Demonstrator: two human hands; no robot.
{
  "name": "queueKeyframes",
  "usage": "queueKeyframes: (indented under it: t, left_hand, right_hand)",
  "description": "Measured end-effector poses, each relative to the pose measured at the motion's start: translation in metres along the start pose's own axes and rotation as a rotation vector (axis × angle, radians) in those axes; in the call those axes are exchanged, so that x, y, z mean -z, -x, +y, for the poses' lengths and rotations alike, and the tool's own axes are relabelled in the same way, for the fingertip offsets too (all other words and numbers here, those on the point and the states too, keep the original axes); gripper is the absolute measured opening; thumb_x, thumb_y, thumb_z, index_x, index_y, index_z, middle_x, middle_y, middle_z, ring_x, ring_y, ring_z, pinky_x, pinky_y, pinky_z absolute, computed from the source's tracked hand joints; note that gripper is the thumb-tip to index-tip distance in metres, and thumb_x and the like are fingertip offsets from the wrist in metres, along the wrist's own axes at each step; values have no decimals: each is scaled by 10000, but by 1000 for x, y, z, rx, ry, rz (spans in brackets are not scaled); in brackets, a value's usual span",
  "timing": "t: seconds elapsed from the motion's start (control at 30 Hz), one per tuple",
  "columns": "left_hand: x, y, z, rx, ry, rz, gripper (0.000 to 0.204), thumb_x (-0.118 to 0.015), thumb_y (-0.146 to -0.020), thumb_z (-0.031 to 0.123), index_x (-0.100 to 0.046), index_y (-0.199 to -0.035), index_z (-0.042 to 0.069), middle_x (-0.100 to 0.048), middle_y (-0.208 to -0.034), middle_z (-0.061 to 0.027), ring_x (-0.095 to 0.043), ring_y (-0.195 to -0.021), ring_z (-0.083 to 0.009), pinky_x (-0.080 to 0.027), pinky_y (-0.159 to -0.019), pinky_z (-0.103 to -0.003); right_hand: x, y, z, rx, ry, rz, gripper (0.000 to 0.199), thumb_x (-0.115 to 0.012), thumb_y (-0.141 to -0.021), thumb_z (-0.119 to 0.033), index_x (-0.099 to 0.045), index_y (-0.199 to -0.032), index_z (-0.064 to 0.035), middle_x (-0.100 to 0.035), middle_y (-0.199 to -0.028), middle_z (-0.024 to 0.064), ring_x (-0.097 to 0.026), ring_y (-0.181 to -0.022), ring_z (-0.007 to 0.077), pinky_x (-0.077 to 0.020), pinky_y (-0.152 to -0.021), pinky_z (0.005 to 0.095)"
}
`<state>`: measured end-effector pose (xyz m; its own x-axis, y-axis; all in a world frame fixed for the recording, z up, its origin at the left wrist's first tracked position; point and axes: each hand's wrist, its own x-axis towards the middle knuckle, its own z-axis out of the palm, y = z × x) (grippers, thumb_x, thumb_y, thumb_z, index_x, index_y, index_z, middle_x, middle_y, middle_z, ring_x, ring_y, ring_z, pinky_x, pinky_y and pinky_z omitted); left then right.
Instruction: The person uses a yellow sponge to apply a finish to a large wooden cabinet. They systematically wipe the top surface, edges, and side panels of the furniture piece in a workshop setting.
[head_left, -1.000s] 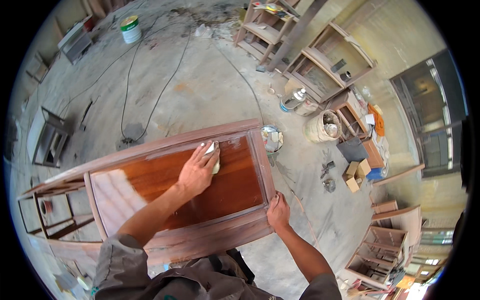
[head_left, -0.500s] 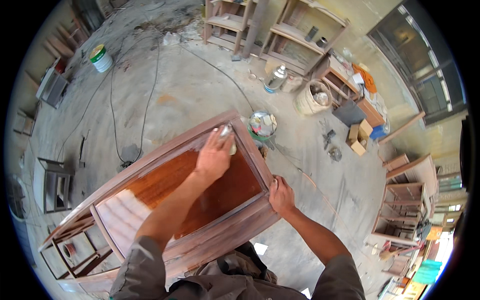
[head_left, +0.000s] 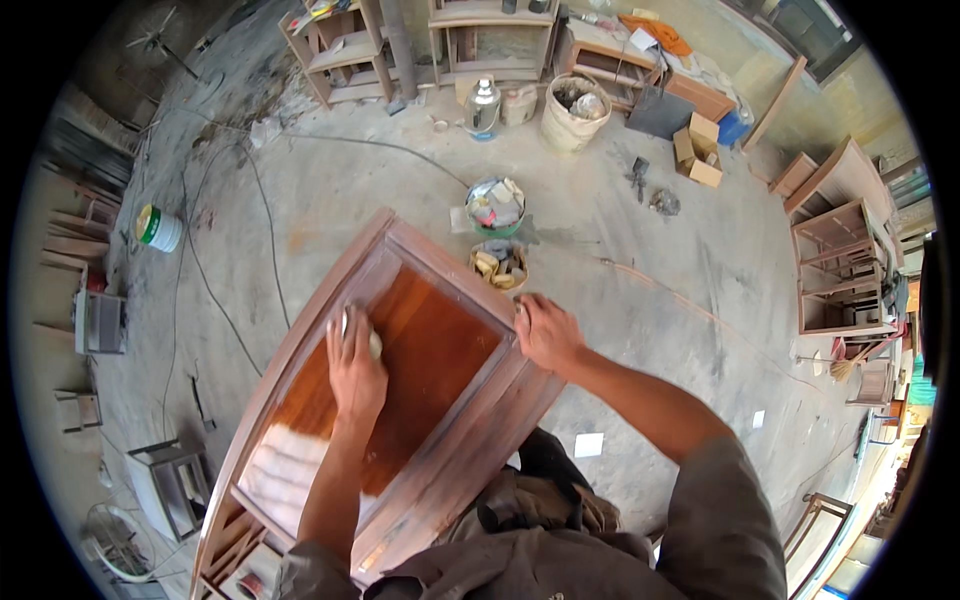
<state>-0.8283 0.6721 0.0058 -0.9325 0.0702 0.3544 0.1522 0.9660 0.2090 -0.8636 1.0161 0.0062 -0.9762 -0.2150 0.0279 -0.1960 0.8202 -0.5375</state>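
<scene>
A reddish-brown wooden cabinet (head_left: pixel 300 330) lies on its back in front of me, its glossy inner panel (head_left: pixel 440 350) facing up. My left hand (head_left: pixel 355 365) presses a pale rubbing pad (head_left: pixel 374 343) flat on that panel near the left frame rail. My right hand (head_left: pixel 545 333) grips the cabinet's right frame edge, fingers curled over the rail.
A small bowl of scraps (head_left: pixel 499 264) and a round basin (head_left: pixel 496 203) sit on the concrete floor just beyond the cabinet. A white bucket (head_left: pixel 158 228) stands at left, a cable (head_left: pixel 262 240) runs across the floor. Unfinished wooden shelves (head_left: pixel 840 265) stand at right and at the back.
The view has swung, so the cabinet now points up and right. My left hand with the pad has slid from the far corner back toward the panel's left side. My right hand stays on the frame.
</scene>
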Motion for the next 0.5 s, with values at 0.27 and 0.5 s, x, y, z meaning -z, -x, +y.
queueKeyframes:
  t: [0.27, 0.5]
  left_hand:
    - [37, -28, 83, 672, 942, -200, 308, -684, -1057, 249, -774, -1274, 50, -782, -1047, -157, -718, -1044, -276, -570, -968, -448]
    - [119, 61, 139, 1211, 1668, -87, 395, -612, -1115, 284, -671, -1225, -91, -745, -1107, -168, -747, -895, -232, -665, -726, -325]
  right_hand:
    - [2, -9, 8, 54, -84, 46, 408, -615, -1019, -218, -560, -1384, -46, -668, -1304, 250, -655, -1168, 474, -548, -977, 567]
    - [42, 58, -67, 119, -1088, -414, 686, -623, -1098, -385, -423, -1605, 31, -526, -1581, 200, -494, -1486, 312, -321, -1259, 445]
